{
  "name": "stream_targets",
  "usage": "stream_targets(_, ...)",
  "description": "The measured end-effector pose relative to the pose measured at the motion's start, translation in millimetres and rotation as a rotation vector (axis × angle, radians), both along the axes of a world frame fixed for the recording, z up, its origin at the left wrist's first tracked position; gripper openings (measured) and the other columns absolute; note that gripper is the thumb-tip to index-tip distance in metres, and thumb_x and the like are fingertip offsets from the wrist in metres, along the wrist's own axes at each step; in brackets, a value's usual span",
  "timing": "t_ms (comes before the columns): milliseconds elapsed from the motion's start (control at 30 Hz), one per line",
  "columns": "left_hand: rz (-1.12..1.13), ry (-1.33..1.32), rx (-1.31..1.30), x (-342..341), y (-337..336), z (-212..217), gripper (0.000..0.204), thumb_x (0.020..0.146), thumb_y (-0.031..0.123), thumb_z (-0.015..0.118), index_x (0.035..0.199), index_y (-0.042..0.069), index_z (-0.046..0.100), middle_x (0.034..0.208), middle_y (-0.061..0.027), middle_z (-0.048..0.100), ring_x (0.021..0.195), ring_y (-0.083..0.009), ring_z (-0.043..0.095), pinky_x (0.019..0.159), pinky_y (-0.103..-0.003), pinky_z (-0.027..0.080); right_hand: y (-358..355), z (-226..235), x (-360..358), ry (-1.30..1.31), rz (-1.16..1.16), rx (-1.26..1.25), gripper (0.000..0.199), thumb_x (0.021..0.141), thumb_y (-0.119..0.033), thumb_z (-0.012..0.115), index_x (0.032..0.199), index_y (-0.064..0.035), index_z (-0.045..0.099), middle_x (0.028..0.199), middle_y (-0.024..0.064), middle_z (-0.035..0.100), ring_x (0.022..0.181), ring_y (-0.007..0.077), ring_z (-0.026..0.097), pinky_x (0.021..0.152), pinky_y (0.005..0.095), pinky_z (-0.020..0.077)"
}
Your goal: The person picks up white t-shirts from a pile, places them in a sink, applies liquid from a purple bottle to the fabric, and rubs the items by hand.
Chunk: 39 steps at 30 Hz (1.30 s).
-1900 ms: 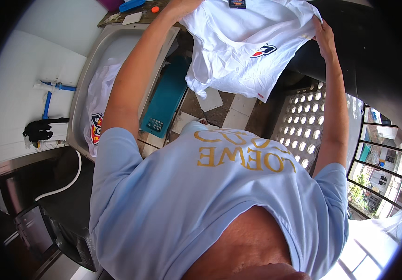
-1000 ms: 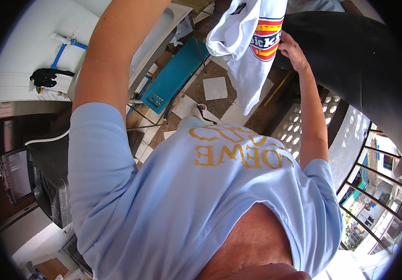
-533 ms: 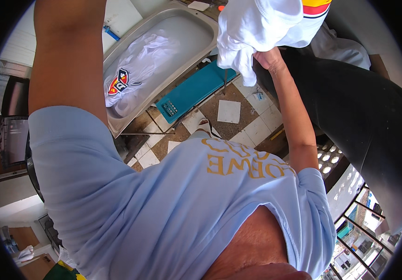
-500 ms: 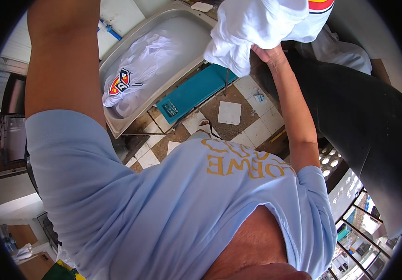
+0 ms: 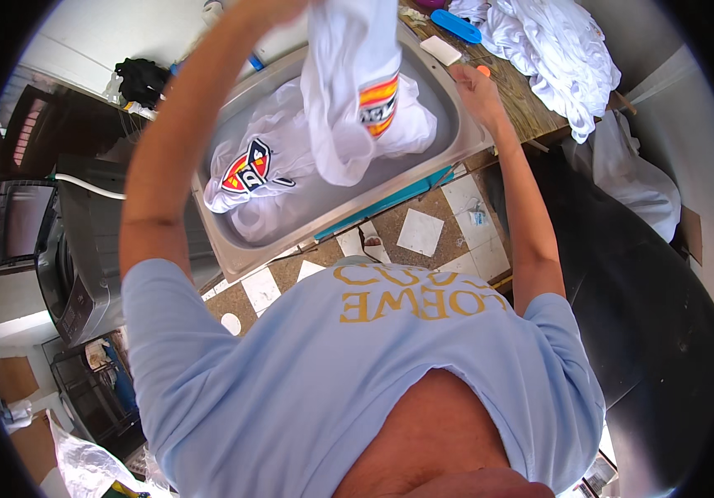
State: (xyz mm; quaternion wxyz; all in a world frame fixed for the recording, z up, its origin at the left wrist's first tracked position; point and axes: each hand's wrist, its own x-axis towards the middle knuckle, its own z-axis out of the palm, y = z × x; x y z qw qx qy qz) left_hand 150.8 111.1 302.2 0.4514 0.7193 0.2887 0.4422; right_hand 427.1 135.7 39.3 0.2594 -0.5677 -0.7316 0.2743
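Note:
At the top edge, my left hand (image 5: 278,7) is partly cut off and grips a white garment (image 5: 353,50). The garment hangs down into a long grey basin (image 5: 236,264), and a striped orange, yellow and black print shows on it. Another white garment (image 5: 290,124) with a red, yellow and black emblem lies wet in the basin. My right hand (image 5: 477,93) is at the basin's far right corner, fingers curled, beside a white bar (image 5: 441,50) and a small orange thing (image 5: 484,71). Whether it holds anything is unclear.
On a wooden table (image 5: 531,116) at the far right lie heaped white garments (image 5: 548,58) and a blue brush-like object (image 5: 455,26). A dark washing machine (image 5: 83,274) stands at left. A large black covered form (image 5: 614,290) fills the right side. Below the basin is a teal board (image 5: 398,199).
The white garment, lifted by my right hand earlier, now hangs from my left hand over the basin. My right hand has let go of it and moved to the basin's corner. The view has shifted.

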Motion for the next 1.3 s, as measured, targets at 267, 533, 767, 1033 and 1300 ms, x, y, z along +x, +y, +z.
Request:
stream_targets(267, 0.779, 0.318, 0.064, -46, 31, -358, 0.025, 0.089, 0.027, 0.055, 0.082, 0.003, 0.057, 0.076, -0.0196, 0.059, 0.073, -0.0391, 0.056, 0.064, -0.045, 0.042, 9, -74, -152, -0.323, 0.144, 0.407, 0.05, 0.086, -0.045, 0.055, 0.131, -0.0254, 0.049, 0.138, 0.0112, 0.042, 0.123, 0.0366, 0.042, 0.095, 0.0569, 0.0326)
stream_targets(533, 0.893, 0.6, 0.02, -46, 64, -407, 0.021, 0.088, 0.025, 0.054, 0.089, 0.005, 0.059, 0.088, -0.0204, 0.061, 0.086, -0.0405, 0.057, 0.074, -0.048, 0.045, 37, -123, -146, -0.358, 0.223, 0.311, 0.052, 0.087, -0.051, 0.052, 0.134, -0.03, 0.046, 0.136, 0.0101, 0.043, 0.121, 0.0407, 0.04, 0.095, 0.057, 0.0327)
stream_targets(767, 0.772, 0.813, -0.239, -70, 101, -439, 0.031, 0.085, 0.025, 0.054, 0.1, -0.001, 0.06, 0.1, -0.0246, 0.062, 0.097, -0.0395, 0.059, 0.084, -0.048, 0.046, 68, -127, -160, -0.103, 0.318, 0.271, 0.034, 0.083, -0.023, 0.056, 0.115, -0.0109, 0.055, 0.108, 0.0176, 0.058, 0.101, 0.0344, 0.054, 0.087, 0.047, 0.0412)
stream_targets(1033, 0.76, 0.509, -0.486, -84, 99, -412, 0.028, 0.084, 0.029, 0.058, 0.089, 0.002, 0.066, 0.083, -0.0157, 0.067, 0.086, -0.034, 0.064, 0.078, -0.042, 0.047, 139, -38, -113, -0.196, 0.996, -0.122, 0.025, 0.085, -0.022, 0.058, 0.104, -0.0062, 0.064, 0.097, 0.0162, 0.065, 0.087, 0.0285, 0.061, 0.079, 0.0395, 0.0487)
stream_targets(1300, 0.649, -0.728, -0.872, -74, 4, -308, 0.028, 0.091, 0.021, 0.056, 0.106, -0.002, 0.061, 0.097, -0.0075, 0.067, 0.09, -0.018, 0.064, 0.085, -0.032, 0.05, 289, -7, 15, 0.333, -0.089, 0.386, 0.091, 0.065, -0.027, 0.085, 0.131, 0.0053, 0.032, 0.121, 0.0226, 0.044, 0.1, 0.0257, 0.051, 0.083, 0.0358, 0.0456)
